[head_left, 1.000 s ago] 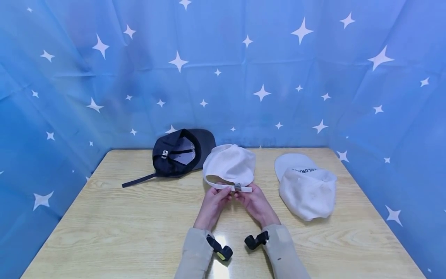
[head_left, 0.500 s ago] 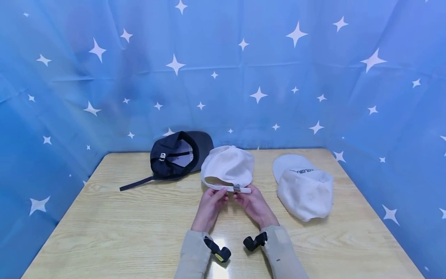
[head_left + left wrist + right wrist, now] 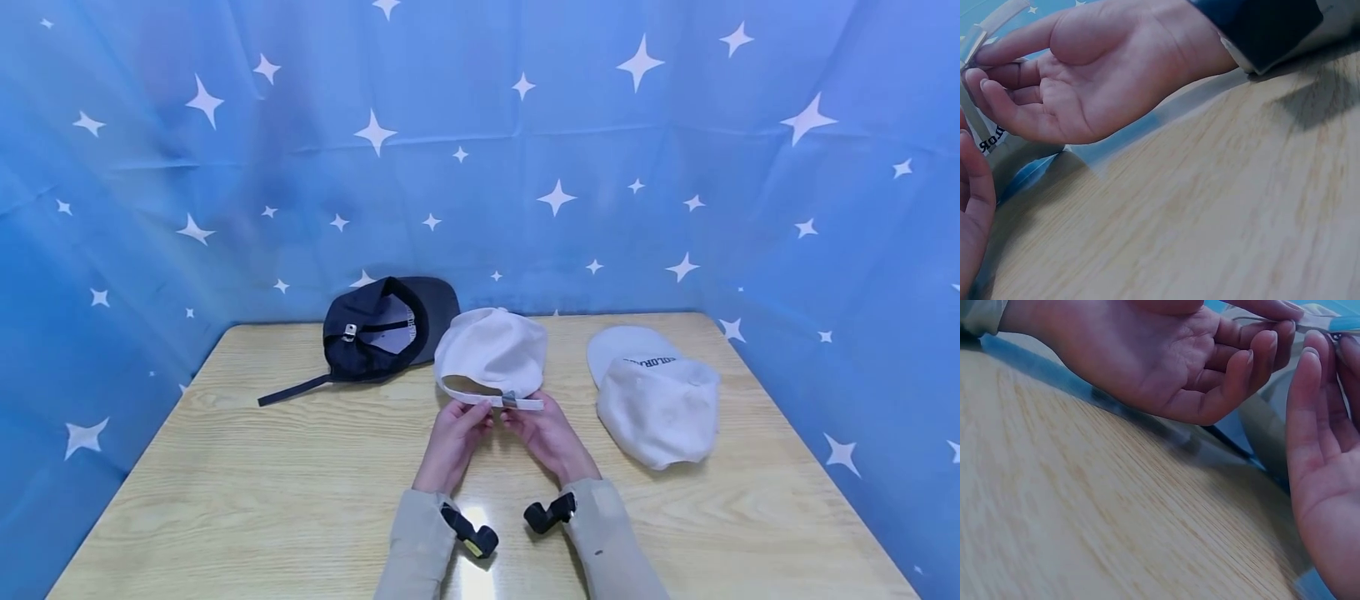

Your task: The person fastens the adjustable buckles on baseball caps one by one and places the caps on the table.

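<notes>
A white baseball cap (image 3: 491, 346) is held at the middle of the table, its back opening and strap facing me. My left hand (image 3: 455, 437) pinches the strap's left part between thumb and fingers. On the other side, my right hand (image 3: 551, 435) pinches the strap near its metal buckle (image 3: 509, 400), and the strap's free end sticks out to the right. In the left wrist view, the right thumb and fingertips meet at the buckle (image 3: 974, 47). Fingers of both hands come close together under the strap. The cap's brim is hidden in the head view.
A dark navy cap (image 3: 352, 342) lies on its side at back left, its loose strap (image 3: 296, 389) trailing left. Another white cap (image 3: 660, 412) with dark lettering lies at right. A blue star-patterned curtain (image 3: 480, 183) borders the wooden table (image 3: 300, 500).
The head view shifts slightly. Both hands keep their pinch on the white baseball cap's strap, with almost no movement; the other caps stay in place.
</notes>
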The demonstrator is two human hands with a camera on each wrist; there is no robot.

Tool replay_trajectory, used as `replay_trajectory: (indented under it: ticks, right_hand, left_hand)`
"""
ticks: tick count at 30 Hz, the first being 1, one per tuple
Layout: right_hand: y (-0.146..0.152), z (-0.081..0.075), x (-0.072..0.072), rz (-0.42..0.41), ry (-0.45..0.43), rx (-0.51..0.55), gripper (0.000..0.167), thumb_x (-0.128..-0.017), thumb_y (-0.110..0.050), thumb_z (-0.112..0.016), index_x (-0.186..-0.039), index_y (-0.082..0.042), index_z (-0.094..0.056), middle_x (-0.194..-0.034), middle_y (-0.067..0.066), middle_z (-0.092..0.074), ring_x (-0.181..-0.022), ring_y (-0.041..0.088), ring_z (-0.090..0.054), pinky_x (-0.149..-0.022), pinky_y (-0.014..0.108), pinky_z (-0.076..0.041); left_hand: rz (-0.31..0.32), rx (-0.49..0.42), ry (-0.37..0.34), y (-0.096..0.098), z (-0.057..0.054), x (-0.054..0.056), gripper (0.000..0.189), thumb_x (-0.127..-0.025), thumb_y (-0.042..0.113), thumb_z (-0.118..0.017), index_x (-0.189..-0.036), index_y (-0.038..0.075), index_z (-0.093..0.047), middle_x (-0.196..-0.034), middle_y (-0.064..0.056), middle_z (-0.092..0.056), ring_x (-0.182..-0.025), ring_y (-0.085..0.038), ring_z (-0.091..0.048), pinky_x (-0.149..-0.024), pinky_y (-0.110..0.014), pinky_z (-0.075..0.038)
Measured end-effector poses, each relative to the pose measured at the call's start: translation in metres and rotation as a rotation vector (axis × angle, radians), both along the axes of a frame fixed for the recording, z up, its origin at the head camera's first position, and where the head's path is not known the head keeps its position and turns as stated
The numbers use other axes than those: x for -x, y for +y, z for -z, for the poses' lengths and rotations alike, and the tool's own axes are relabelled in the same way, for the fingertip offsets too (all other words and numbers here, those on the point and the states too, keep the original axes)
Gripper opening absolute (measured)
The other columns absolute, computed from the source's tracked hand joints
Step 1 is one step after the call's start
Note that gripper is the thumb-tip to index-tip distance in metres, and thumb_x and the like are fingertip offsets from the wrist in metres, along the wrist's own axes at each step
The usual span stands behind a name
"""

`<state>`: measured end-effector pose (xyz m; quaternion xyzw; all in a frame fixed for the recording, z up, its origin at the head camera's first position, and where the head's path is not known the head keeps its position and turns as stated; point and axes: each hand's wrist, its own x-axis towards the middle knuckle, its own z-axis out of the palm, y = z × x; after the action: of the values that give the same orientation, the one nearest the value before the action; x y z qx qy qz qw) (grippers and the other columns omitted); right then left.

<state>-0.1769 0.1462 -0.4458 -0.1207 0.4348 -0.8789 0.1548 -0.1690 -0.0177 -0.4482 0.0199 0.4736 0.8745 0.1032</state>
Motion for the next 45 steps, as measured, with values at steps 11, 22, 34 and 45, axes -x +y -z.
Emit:
replay_trajectory:
  ticks: [11,22,34,45]
  right_hand:
    - [-0.0048,0.0020,0.0001,0.016,0.009,-0.081,0.015,-0.086,-0.001,-0.054,-0.101,-0.003,-0.055,-0.094,0.008,-0.060,-0.080,0.016,-0.058,-0.076,0.027,-0.048]
    - [-0.0032,-0.0042,0.0020,0.033,0.025,-0.052,0.013,-0.087,-0.001,-0.052,-0.096,-0.006,-0.059,-0.089,0.004,-0.061,-0.077,0.014,-0.058,-0.074,0.026,-0.048]
    - [0.0037,0.0007,0.0000,-0.007,0.044,0.114,0.021,-0.091,0.005,-0.040,-0.099,-0.011,-0.051,-0.090,0.002,-0.059,-0.077,0.013,-0.058,-0.072,0.024,-0.047]
    - [0.0014,0.0029,0.0019,-0.019,0.042,0.111,0.018,-0.091,0.002,-0.043,-0.101,-0.011,-0.051,-0.092,0.002,-0.058,-0.080,0.014,-0.058,-0.074,0.024,-0.047]
  left_hand:
    - [0.042,0.001,0.028,0.0031,0.0013,0.0000,0.014,-0.080,0.016,-0.067,-0.089,0.007,-0.060,-0.084,-0.004,-0.059,-0.074,-0.014,-0.056,-0.071,-0.027,-0.045]
    - [0.051,-0.002,0.052,0.0048,-0.0041,0.0020,0.018,-0.080,0.020,-0.066,-0.093,0.008,-0.059,-0.086,-0.003,-0.059,-0.075,-0.013,-0.055,-0.072,-0.027,-0.046]
    - [-0.015,-0.094,0.007,0.0015,-0.0029,0.0022,0.015,-0.082,0.017,-0.064,-0.089,0.010,-0.054,-0.082,-0.003,-0.055,-0.070,-0.013,-0.054,-0.063,-0.023,-0.044]
    - [-0.027,-0.086,0.013,-0.0018,-0.0020,0.0014,0.010,-0.083,0.015,-0.062,-0.086,0.009,-0.054,-0.082,-0.004,-0.056,-0.071,-0.014,-0.054,-0.062,-0.022,-0.044]
